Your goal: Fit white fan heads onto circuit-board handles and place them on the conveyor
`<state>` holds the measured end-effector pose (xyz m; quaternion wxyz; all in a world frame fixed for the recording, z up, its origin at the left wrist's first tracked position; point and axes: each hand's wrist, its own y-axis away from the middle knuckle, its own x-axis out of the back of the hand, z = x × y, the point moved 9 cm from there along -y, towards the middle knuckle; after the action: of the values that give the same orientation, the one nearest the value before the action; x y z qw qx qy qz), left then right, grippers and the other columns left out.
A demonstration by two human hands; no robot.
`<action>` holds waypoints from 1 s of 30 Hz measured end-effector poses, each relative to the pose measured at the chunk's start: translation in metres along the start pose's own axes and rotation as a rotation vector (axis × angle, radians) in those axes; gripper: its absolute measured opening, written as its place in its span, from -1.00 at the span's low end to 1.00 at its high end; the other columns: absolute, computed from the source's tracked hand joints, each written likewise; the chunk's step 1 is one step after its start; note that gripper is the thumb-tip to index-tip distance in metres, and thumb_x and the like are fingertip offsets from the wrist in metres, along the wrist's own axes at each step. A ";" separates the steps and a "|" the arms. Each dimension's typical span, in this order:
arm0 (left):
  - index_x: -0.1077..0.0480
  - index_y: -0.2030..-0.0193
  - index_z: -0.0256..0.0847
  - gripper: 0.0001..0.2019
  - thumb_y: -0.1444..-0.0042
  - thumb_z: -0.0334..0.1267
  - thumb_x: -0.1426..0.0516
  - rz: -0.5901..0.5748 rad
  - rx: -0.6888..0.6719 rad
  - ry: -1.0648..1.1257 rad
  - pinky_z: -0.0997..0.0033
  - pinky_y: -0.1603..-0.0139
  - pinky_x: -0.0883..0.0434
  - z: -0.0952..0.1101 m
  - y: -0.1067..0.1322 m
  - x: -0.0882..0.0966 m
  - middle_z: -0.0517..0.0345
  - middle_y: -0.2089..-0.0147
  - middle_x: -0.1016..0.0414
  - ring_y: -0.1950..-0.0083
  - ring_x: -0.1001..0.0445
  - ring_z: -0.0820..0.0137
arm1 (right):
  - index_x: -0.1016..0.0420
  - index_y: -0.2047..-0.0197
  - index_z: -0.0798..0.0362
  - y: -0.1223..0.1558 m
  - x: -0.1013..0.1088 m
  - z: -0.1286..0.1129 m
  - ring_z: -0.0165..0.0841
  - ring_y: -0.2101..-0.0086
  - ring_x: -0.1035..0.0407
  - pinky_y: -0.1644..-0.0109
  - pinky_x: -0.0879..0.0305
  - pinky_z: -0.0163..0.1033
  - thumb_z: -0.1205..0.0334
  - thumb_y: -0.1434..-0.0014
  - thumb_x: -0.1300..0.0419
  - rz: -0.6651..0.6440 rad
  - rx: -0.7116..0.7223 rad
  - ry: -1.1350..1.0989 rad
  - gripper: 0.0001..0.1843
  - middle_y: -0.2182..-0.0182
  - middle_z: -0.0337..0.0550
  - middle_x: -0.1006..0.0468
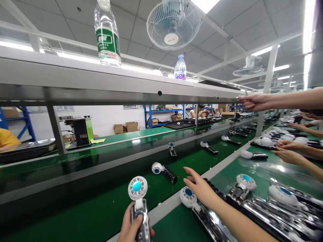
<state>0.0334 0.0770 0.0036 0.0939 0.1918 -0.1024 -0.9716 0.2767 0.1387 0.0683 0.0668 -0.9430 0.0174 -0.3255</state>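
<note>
My left hand (131,226) grips the shiny handle of a small handheld fan (137,189), held upright with its white round head and blue centre facing me. My right hand (199,188) is open, fingers spread, and hovers just above another fan (188,197) of the same kind. That fan lies at the near edge of the green bench, next to a black tray (254,215) holding several more fans. One tray fan (246,181) has its handle uncovered.
A green conveyor belt (106,208) runs away to the right carrying several fans, the nearest (161,169) just beyond my hands. A metal shelf (113,82) overhead holds two water bottles (107,32). Co-workers' hands (254,101) and arms (290,154) reach in from the right.
</note>
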 end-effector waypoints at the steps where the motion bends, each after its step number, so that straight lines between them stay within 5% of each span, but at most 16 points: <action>1: 0.13 -0.21 -0.08 -0.16 0.20 -0.06 -0.18 0.034 -0.012 0.005 0.41 0.62 -0.31 0.007 -0.009 0.007 0.31 0.62 -0.38 0.62 -0.44 0.29 | -0.04 -0.17 0.02 -0.025 0.003 0.009 -0.25 -0.04 -0.19 0.04 -0.27 -0.18 0.15 -0.23 0.05 0.012 -0.032 0.043 -0.55 -0.14 -0.01 -0.15; 6: 0.06 -0.17 -0.09 -0.34 0.10 -0.18 -0.09 0.203 -0.059 -0.030 0.43 0.63 -0.29 0.011 -0.064 0.042 0.39 0.71 -0.28 0.68 -0.38 0.34 | -0.21 -0.06 0.03 -0.132 -0.004 0.051 -0.26 0.12 -0.31 0.10 -0.31 -0.04 0.19 -0.20 -0.07 0.024 -0.147 0.284 -0.64 -0.02 -0.07 -0.28; 9: 0.01 -0.14 -0.13 -0.38 0.09 -0.15 -0.09 0.272 -0.114 -0.152 0.35 0.50 -0.35 0.014 -0.095 0.063 0.29 0.59 -0.37 0.63 -0.42 0.31 | -0.23 -0.05 0.03 -0.180 -0.015 0.071 -0.25 0.10 -0.29 0.08 -0.28 -0.02 0.20 -0.20 -0.07 0.024 -0.185 0.421 -0.66 -0.03 -0.08 -0.28; 14: 0.02 -0.18 -0.18 -0.38 0.00 0.05 0.04 0.243 -0.047 -0.641 0.16 0.24 -0.34 0.020 -0.121 0.077 -0.05 0.24 -0.38 0.30 -0.46 0.11 | -0.22 -0.06 0.05 -0.239 -0.034 0.099 -0.21 0.06 -0.26 0.04 -0.24 0.03 0.19 -0.19 -0.08 0.006 -0.189 0.592 -0.64 -0.04 -0.07 -0.26; 17: 0.04 -0.21 -0.25 -0.36 -0.03 0.06 0.10 0.231 -0.057 -0.754 0.08 0.04 -0.24 0.018 -0.122 0.076 -0.20 0.06 -0.27 0.00 -0.30 -0.01 | -0.24 -0.04 0.06 -0.259 -0.042 0.112 -0.23 0.09 -0.28 0.06 -0.26 0.01 0.20 -0.18 -0.09 -0.043 -0.169 0.630 -0.65 -0.01 -0.08 -0.29; 21: -0.01 -0.21 -0.20 -0.43 -0.08 -0.01 0.16 0.393 -0.305 -0.908 0.03 -0.17 0.01 0.034 -0.105 0.074 -0.09 -0.20 0.00 -0.25 0.12 0.07 | -0.27 -0.01 0.07 -0.264 -0.040 0.117 -0.26 0.12 -0.31 0.08 -0.27 -0.02 0.19 -0.19 -0.08 -0.113 -0.122 0.606 -0.69 0.02 -0.09 -0.33; 26: -0.11 -0.14 -0.11 -0.50 -0.10 0.02 0.19 0.433 -0.468 -0.982 -0.05 -0.13 -0.10 0.054 -0.072 0.063 -0.01 -0.20 -0.03 -0.23 0.03 0.11 | -0.37 0.12 0.08 -0.213 -0.039 0.122 -0.30 0.19 -0.35 0.10 -0.28 -0.09 0.09 -0.21 -0.02 -0.250 -0.115 0.487 -0.72 0.13 -0.15 -0.42; 30: -0.18 -0.09 -0.11 -0.56 -0.13 -0.04 0.17 0.390 -0.590 -1.025 -0.06 -0.09 -0.15 0.064 -0.046 0.036 -0.03 -0.19 -0.08 -0.21 -0.01 0.11 | -0.32 0.05 0.08 -0.163 -0.046 0.122 -0.27 0.14 -0.31 0.06 -0.24 -0.02 0.11 -0.19 -0.07 -0.249 -0.197 0.411 -0.69 0.07 -0.11 -0.37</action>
<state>-0.0314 0.1240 0.0378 0.2574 -0.3554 0.1053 -0.8924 0.3139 0.3176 -0.0327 -0.0709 -0.8539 -0.0541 -0.5128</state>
